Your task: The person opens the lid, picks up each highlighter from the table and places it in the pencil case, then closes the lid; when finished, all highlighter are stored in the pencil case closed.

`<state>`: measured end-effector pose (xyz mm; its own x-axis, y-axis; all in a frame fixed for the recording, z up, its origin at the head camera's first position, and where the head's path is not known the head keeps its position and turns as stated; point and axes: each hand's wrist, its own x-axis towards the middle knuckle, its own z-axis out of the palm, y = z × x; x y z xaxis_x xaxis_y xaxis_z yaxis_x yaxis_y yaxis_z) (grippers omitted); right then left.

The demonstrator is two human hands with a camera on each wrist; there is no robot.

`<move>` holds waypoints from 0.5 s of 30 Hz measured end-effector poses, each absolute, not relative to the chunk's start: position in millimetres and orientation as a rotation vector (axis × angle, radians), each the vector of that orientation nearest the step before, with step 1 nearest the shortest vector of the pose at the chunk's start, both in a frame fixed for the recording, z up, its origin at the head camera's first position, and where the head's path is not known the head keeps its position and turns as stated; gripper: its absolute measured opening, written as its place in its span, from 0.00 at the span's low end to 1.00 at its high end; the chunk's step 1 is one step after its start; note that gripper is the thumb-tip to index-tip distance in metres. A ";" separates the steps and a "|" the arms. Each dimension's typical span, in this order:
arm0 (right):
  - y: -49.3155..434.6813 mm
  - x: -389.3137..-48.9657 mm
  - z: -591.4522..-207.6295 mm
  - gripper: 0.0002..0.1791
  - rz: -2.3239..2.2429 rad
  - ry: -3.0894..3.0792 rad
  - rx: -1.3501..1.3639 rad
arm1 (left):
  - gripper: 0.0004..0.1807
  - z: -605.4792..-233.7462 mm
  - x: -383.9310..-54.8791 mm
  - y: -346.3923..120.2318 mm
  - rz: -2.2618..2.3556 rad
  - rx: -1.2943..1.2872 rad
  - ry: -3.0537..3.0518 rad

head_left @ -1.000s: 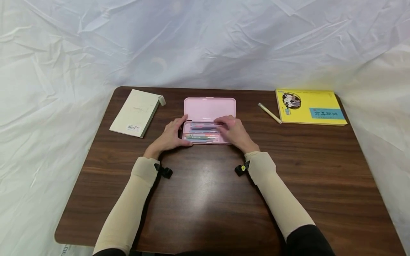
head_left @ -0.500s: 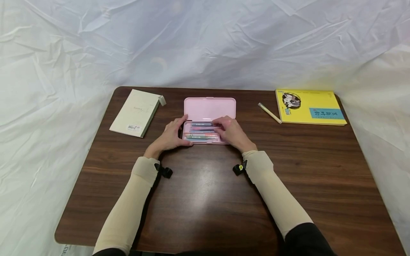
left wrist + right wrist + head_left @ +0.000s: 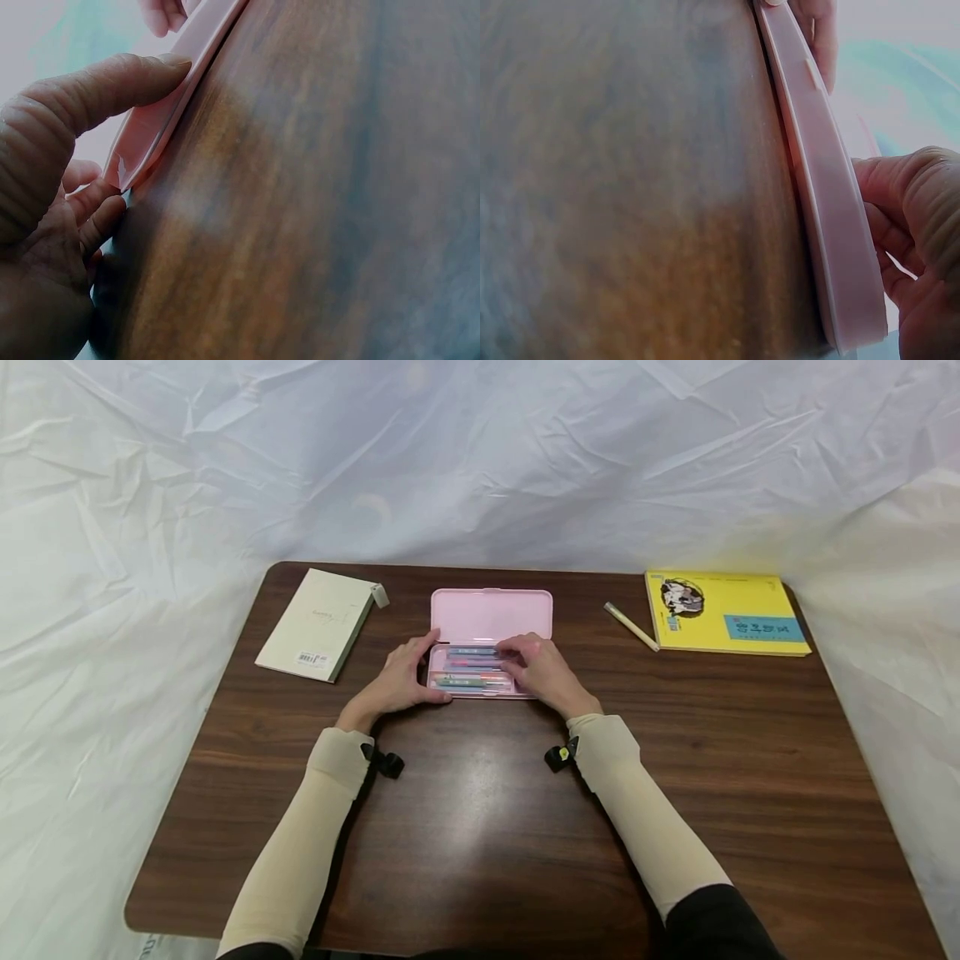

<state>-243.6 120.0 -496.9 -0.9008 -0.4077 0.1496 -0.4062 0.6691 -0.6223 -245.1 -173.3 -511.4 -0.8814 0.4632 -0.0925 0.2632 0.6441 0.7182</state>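
An open pink pencil case lies on the table, its lid folded back away from the person. Several pens in blue, purple, green and orange lie lengthwise in its tray. My left hand grips the case's left end, thumb at the front edge and a finger at the back corner; the left wrist view shows the thumb on the pink wall. Over the right part of the tray, my right hand has bent fingers at the end of a purple pen. Its fingertips are partly hidden behind the case wall.
A cream book with a small pale tag at its corner lies to the left. On the right are a pale yellow pen and a yellow book. The brown table extends in front of the case.
My right hand has shifted slightly left over the tray. The purple pen, slanted half a second ago, now lies in line with the other pens. My left hand stays on the case.
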 end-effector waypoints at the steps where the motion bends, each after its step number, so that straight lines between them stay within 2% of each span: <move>1: 120.0 -243.4 -496.8 0.15 -1.071 2.867 -0.700 | 0.66 -511.1 -244.9 -173.2 1.070 0.583 2.597; 11: 126.6 -241.6 -501.6 0.14 -1.312 2.869 -0.672 | 0.67 -511.3 -245.2 -173.4 1.062 0.586 2.599; 15: 143.9 -242.1 -504.0 0.14 -1.506 2.922 -0.556 | 0.66 -510.7 -246.2 -173.8 1.062 0.588 2.595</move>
